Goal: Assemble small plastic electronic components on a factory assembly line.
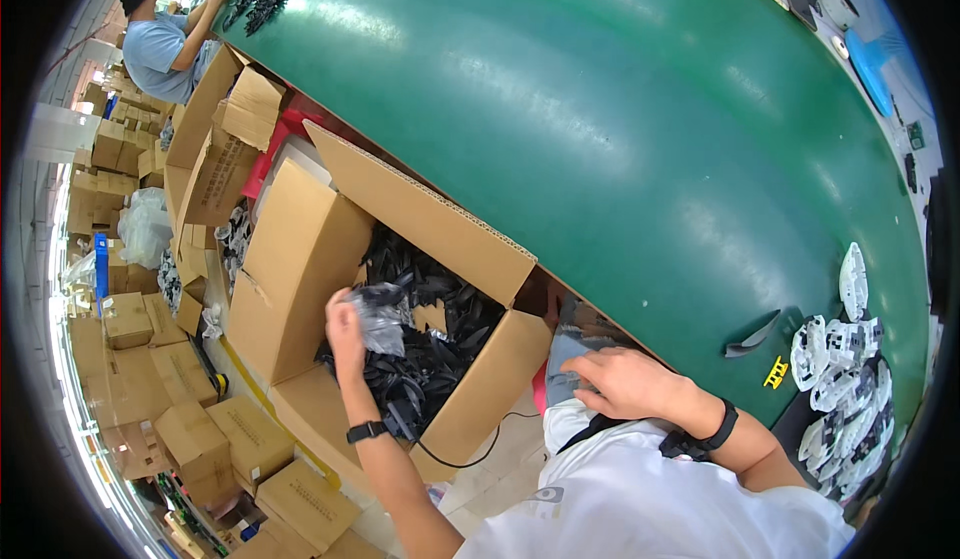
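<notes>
My left hand [345, 334] is over an open cardboard box [300, 259], its fingers closed on a crumpled, see-through plastic bag [382, 321]. Whether the bag has anything in it I cannot make out. Below the bag, the box holds a heap of black curved plastic parts [430, 369] with a torn bit of cardboard [430, 317] among them. My right hand [632, 384] is close to my body, by the near edge of the green table [560, 139]. Its fingers are loosely bent and apart, with nothing visible in them, near a grey-blue folded item [575, 344].
White and black plastic shells [845, 389] lie piled at the table's right end, beside a yellow piece [776, 372] and a dark curved part [752, 337]. Another person [165, 44] works at the far left. Stacked cartons [160, 379] line the left; a black cable [470, 462] hangs beside the box.
</notes>
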{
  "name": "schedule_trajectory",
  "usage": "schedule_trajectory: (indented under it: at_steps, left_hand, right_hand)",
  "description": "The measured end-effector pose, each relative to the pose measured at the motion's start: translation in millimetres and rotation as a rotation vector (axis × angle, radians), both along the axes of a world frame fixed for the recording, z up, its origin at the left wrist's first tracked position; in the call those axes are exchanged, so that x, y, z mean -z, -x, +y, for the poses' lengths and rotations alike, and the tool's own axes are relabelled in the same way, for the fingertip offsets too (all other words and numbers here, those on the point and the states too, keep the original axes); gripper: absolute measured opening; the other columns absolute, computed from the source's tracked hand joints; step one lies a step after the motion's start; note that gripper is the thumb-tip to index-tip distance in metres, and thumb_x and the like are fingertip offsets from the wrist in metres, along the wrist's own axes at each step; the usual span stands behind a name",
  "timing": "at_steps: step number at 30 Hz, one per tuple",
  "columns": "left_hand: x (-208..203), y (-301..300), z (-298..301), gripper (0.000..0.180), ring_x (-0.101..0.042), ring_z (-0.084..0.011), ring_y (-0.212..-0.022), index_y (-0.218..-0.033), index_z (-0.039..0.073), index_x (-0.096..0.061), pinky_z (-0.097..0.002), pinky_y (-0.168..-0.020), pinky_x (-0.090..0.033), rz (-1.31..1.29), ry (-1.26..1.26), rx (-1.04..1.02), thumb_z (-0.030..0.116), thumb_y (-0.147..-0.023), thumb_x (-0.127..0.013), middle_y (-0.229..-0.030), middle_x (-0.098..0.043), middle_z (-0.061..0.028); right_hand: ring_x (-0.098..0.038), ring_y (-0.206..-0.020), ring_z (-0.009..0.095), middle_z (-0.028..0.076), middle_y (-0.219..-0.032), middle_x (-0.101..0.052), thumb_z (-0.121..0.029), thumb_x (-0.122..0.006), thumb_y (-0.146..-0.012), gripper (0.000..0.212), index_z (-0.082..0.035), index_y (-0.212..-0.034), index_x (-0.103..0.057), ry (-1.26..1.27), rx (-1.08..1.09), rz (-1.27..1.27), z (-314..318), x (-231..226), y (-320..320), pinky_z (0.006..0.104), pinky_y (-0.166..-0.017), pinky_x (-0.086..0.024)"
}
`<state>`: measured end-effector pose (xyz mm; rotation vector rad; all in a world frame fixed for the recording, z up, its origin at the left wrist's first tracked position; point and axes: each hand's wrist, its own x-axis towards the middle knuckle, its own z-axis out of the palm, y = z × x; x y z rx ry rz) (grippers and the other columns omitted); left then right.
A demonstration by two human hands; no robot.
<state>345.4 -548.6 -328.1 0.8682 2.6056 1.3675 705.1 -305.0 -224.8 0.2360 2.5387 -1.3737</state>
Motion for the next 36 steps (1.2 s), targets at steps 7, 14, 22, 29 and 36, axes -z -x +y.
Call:
schedule_trajectory:
  at_steps: [7,14,22,29,36]
  left_hand:
    - [23.6,7.5,-77.3,0.028,-0.043,-0.0131,-0.058,-0.065,0.005,-0.042,-0.0302,-0.054,-0.038,0.014,0.535,-0.212,0.013,-0.078,-0.065,-0.059,-0.046,-0.0028]
    - [53.1,3.2,-82.5,0.03,-0.04,-0.0062,-0.051,-0.066,0.013,-0.039,-0.0219,-0.046,-0.033,-0.677,-0.153,-0.436,0.015,-0.085,-0.062,-0.059,-0.041,0.004]
    - [41.0,-12.5,-73.8,0.027,-0.047,-0.0107,-0.049,-0.07,0.013,-0.04,-0.0246,-0.042,-0.038,-0.974,-0.61,-0.326,0.015,-0.092,-0.055,-0.059,-0.048,0.0023]
    - [72.2,-2.1,-100.3,0.018,-0.057,-0.0106,-0.069,-0.075,0.005,-0.05,-0.0257,-0.059,-0.044,-0.48,0.349,-0.429,0.016,-0.084,-0.062,-0.078,-0.061,-0.0086]
    - [63.3,-29.2,13.2,0.048,-0.064,-0.026,-0.083,-0.105,0.002,-0.06,-0.0339,-0.077,-0.048,-0.332,0.639,0.219,0.035,-0.073,-0.074,-0.089,-0.066,-0.0149]
  right_hand:
    - [-0.059,-0.084,0.034,0.015,-0.087,-0.06,-0.019,-0.057,-0.083,0.031,-0.004,-0.109,-0.05,0.009,-0.008,0.035,0.5,-3.6,2.4,0.0427,-0.076,-0.048]
    - [-0.058,-0.084,0.033,0.015,-0.086,-0.059,-0.019,-0.057,-0.083,0.028,-0.004,-0.106,-0.051,-0.032,-0.036,-0.01,-2.1,-2.9,-0.2,0.0429,-0.075,-0.048]
    - [-0.058,-0.084,0.034,0.016,-0.088,-0.059,-0.019,-0.057,-0.083,0.029,-0.004,-0.107,-0.051,-0.04,-0.036,-0.01,-3.7,2.0,-1.4,0.0434,-0.075,-0.048]
    - [-0.058,-0.085,0.035,0.016,-0.089,-0.059,-0.02,-0.057,-0.083,0.03,-0.004,-0.107,-0.051,-0.036,-0.058,-0.02,-3.9,-1.0,0.5,0.0435,-0.076,-0.047]
    - [-0.058,-0.085,0.035,0.016,-0.089,-0.059,-0.02,-0.057,-0.083,0.03,-0.004,-0.107,-0.051,-0.049,-0.05,-0.009,-3.3,2.0,-2.7,0.0433,-0.077,-0.047]
